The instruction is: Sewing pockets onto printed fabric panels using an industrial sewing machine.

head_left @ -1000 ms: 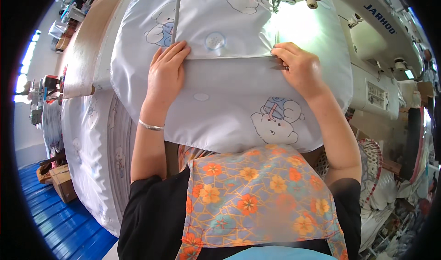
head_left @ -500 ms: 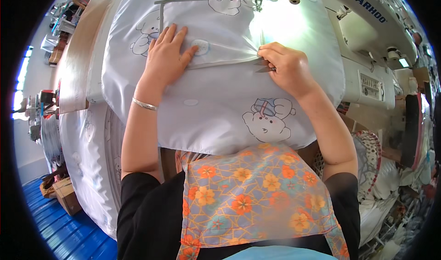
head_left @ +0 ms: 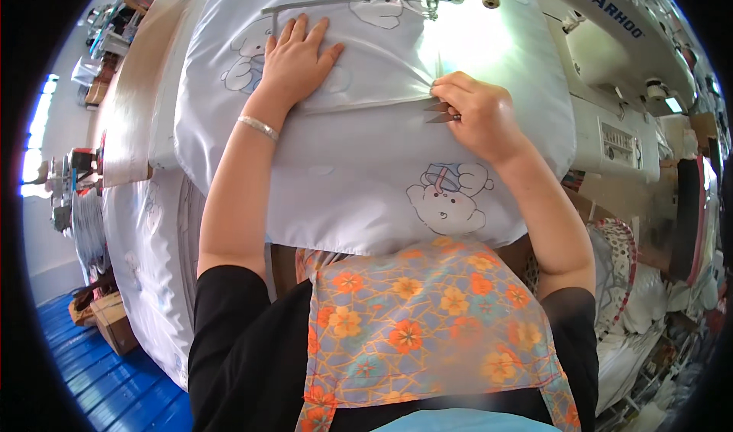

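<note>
A large white sheet of fabric printed with cartoon bears is spread under both hands. On it lies a rectangular fabric panel with grey edging along its far and left sides. My left hand rests flat on this panel, fingers spread, near its left end. At the panel's near right corner, my right hand pinches the fabric edge, and creases fan out from the pinch. Dark pointed blades of thread snips stick out from under the right hand's fingers. The presser foot is at the panel's far right corner.
The sewing machine's arm reaches over from the right, its lamp brightening the cloth. A wooden tabletop borders the left side. More white printed fabric hangs at the lower left. A cardboard box stands on the blue floor.
My left hand has slid away from me and slightly right across the panel, still flat. The fabric has shifted slightly right. My right hand keeps its pinch in nearly the same place.
</note>
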Tool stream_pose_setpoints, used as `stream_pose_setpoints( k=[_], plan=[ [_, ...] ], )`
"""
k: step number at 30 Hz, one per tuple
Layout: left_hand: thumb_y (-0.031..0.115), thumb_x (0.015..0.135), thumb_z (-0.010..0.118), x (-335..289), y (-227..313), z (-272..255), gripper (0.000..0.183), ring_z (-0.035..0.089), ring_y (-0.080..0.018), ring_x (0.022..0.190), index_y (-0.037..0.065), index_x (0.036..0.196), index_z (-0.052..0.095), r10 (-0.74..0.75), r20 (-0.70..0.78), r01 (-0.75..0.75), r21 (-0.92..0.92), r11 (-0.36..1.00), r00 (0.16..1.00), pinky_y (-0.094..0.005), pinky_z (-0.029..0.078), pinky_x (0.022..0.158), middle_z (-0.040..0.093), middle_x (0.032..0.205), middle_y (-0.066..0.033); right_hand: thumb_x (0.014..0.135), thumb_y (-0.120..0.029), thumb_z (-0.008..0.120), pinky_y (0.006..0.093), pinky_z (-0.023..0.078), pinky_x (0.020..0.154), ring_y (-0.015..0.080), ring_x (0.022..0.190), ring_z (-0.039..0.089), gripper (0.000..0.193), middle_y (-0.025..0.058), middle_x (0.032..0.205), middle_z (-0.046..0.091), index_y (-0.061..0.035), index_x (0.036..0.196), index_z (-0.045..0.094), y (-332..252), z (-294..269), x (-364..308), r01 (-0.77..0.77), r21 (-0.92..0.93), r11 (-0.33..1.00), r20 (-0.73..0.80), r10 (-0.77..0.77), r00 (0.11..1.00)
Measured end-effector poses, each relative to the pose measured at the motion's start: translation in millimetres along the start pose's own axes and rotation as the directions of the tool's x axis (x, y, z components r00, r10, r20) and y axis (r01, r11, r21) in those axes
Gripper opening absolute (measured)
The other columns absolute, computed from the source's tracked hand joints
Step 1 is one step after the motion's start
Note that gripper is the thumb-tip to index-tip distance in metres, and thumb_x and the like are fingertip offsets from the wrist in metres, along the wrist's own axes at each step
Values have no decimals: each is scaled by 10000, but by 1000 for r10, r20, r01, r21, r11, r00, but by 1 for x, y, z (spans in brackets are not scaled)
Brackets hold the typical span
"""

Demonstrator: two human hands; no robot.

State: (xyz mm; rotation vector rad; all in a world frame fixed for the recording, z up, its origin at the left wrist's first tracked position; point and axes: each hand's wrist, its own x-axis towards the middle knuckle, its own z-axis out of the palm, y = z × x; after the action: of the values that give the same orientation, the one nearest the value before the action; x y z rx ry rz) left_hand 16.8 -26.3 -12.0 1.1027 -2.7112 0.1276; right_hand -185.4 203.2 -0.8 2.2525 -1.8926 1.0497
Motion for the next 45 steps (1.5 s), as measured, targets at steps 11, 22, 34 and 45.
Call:
stream_pose_setpoints(
  k=[11, 22, 34, 45],
  plan=[
    [514, 954, 394, 14, -16, -12, 602, 285, -266, 1417, 148, 1431, 430, -5, -59, 0, -80, 997, 998, -504, 175, 1145, 372, 1494, -144, 648, 135, 641, 249, 544, 619, 149, 667, 640, 327, 40, 988, 677, -18, 936, 661, -7, -1, -2, -37, 7, 999, -18, 37, 999],
    [137, 849, 546, -7, 112, -16, 363, 491, -280, 1212, 24, 1192, 579, 571, -176, -594, -335, 731, 802, -418, 368, 1030, 542, 1280, -130, 688, 72, 624, 300, 566, 707, 235, 799, 675, 317, 53, 1030, 670, -34, 982, 673, -8, -3, -1, -39, -94, 995, 13, 41, 999],
    [159, 869, 542, -14, 115, -19, 357, 507, -268, 1206, 21, 1193, 604, 553, -257, -609, -295, 736, 793, -422, 369, 1050, 585, 1240, -115, 853, -50, 672, 198, 460, 635, 111, 723, 579, 237, 50, 1037, 645, -28, 1088, 642, 20, -56, -187, -660, 81, 747, -637, 548, 543],
    [133, 876, 543, -18, 119, -14, 302, 583, -262, 1087, -19, 1125, 621, 555, -330, -634, -220, 741, 764, -383, 459, 944, 621, 1152, -129, 801, -156, 728, 252, 474, 710, 113, 750, 599, 318, 43, 876, 679, 46, 1034, 648, -2, -73, -202, -901, 411, 141, 44, 984, 174]
  ],
)
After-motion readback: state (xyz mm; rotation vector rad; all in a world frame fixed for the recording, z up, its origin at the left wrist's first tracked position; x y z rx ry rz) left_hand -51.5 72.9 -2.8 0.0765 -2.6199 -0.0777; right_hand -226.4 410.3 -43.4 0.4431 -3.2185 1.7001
